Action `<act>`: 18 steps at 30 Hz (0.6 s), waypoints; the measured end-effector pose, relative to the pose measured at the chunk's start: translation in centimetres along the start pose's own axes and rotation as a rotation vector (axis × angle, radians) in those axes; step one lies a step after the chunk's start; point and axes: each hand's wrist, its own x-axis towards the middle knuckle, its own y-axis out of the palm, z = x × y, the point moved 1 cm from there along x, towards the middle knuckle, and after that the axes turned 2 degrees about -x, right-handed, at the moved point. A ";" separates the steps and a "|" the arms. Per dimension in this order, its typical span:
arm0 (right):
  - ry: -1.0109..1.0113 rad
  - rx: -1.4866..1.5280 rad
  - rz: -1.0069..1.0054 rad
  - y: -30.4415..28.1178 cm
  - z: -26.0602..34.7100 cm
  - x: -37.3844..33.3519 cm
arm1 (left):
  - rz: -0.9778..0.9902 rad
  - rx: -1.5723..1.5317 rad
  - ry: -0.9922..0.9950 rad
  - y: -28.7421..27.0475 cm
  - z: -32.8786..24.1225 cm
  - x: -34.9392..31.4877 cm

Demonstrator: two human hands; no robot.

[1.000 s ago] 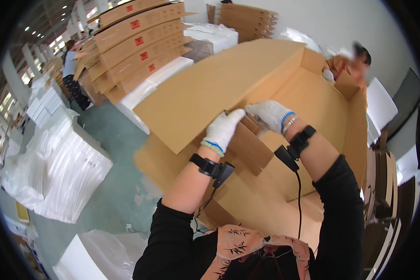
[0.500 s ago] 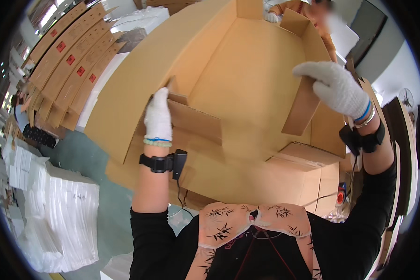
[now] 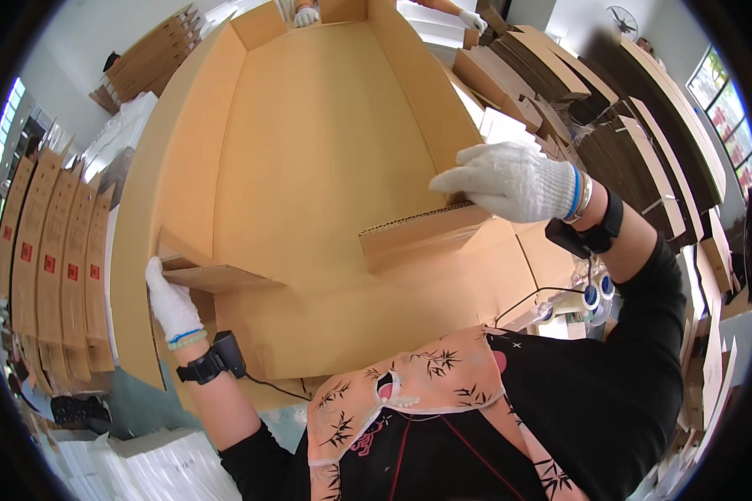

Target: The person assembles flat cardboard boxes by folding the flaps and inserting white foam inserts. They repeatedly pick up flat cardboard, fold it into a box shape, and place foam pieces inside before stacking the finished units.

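A large, long, open cardboard box [image 3: 317,159] lies in front of me, with its walls standing up around a bare brown floor. My left hand [image 3: 173,302], in a white knit glove, grips the near left corner of the box beside an inward-folded end flap [image 3: 221,275]. At the near right corner, my gloved right hand [image 3: 514,182] closes over the top of the other folded flap [image 3: 422,234]. Its thumb is hidden. The near end panel [image 3: 342,326] lies low between the two flaps, close to my body.
A co-worker's gloved hand [image 3: 307,17] rests at the box's far end; another gloved hand [image 3: 474,22] is right of it. Tape rolls [image 3: 591,297] sit at my right. Stacked cardboard [image 3: 622,167] stands right, upright cartons [image 3: 50,259] left, white wrapped bundles [image 3: 171,468] lower left.
My view has turned, showing more of the right side. My right hand has come down onto the right flap, which now angles across the near end. The left hand stays at its corner.
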 end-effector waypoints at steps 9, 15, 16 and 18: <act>-0.051 -0.179 -0.363 3.6 -0.7 0.3 | 0.090 0.582 0.213 -0.5 -4.1 -7.2; 0.133 -0.129 -0.272 1.6 -3.4 -0.9 | 0.359 0.650 0.086 2.4 -4.9 -9.7; 0.180 -0.171 -0.149 1.2 -3.2 -0.8 | 0.392 0.696 0.098 3.0 -4.9 -10.3; 0.209 0.050 -0.286 1.2 -3.1 -1.2 | 0.476 0.669 0.130 5.4 -4.4 -12.5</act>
